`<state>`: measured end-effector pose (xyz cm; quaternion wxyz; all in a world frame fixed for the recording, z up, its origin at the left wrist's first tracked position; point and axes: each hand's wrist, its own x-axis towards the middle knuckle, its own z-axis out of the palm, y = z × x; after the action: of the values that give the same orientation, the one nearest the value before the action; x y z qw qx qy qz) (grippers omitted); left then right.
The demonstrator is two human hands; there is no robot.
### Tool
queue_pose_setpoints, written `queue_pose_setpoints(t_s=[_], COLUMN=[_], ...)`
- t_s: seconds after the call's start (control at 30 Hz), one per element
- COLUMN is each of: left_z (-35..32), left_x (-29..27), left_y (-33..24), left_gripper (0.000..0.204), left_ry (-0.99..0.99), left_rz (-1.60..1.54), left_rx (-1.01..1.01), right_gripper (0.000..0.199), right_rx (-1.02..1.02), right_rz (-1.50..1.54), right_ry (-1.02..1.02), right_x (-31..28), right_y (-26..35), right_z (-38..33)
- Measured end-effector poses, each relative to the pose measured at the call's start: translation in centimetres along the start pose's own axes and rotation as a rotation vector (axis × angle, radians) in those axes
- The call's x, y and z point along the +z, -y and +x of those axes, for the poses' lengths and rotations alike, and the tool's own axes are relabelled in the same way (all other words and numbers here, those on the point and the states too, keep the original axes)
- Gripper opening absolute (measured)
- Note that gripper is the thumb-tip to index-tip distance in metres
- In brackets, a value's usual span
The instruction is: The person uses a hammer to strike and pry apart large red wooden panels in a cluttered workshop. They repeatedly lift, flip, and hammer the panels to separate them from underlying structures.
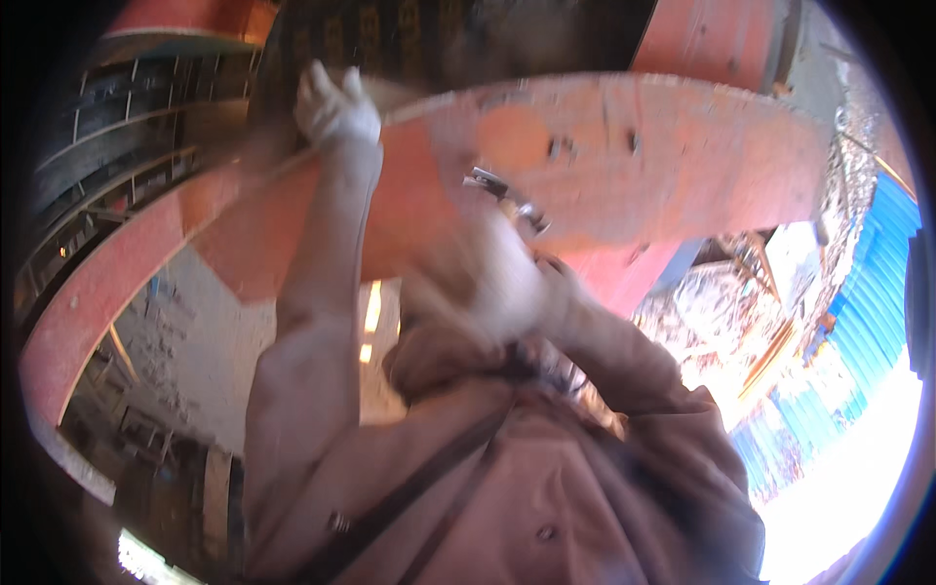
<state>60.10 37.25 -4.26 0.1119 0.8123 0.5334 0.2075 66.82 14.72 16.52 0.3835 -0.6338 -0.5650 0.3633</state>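
A long, scuffed red plywood board (585, 146) with a curved-looking upper edge spans the view in front of me. My left hand (338, 112), in a pale glove, is raised to its top edge, fingers bent over the edge and closed on it. My right hand (483, 278), also gloved and smeared by motion, is in front of the board's lower part. From its top sticks a hammer (531, 216) with a shiny metal head; the fist hides most of the handle. Whether the hammer head touches the board I cannot tell.
Behind the board is a dark panel (458, 39) with printed marks. Dark shelf-like framing (127, 117) and a curved red strip (107, 297) lie to the left. At the right are scattered debris (721, 302) and blue corrugated sheeting (868, 283), with strong glare below.
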Motion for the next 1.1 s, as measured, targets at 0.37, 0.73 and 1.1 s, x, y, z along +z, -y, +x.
queue_pose_setpoints(t_s=[0.37, 0.73, 1.1], left_z=[-0.7, -1.2, -2.9], left_x=[-1.2, -2.9, 1.5], left_y=[-0.4, -4.1, -12.2], left_gripper=[0.063, 0.062, 0.068], left_ry=[-0.052, -0.026, 0.223], left_rz=[0.187, 0.052, 0.193], left_rx=[0.029, 0.273, 0.259], right_gripper=[0.039, 0.047, 0.019], right_rx=[0.215, 0.753, 0.349], right_rz=[0.449, 0.413, -0.060], right_ry=[-0.881, -0.765, -0.620], right_x=[-16.1, -20.7, -21.5], right_y=[-7.8, -13.6, -18.1], right_z=[-5.6, 10.6, 1.7])
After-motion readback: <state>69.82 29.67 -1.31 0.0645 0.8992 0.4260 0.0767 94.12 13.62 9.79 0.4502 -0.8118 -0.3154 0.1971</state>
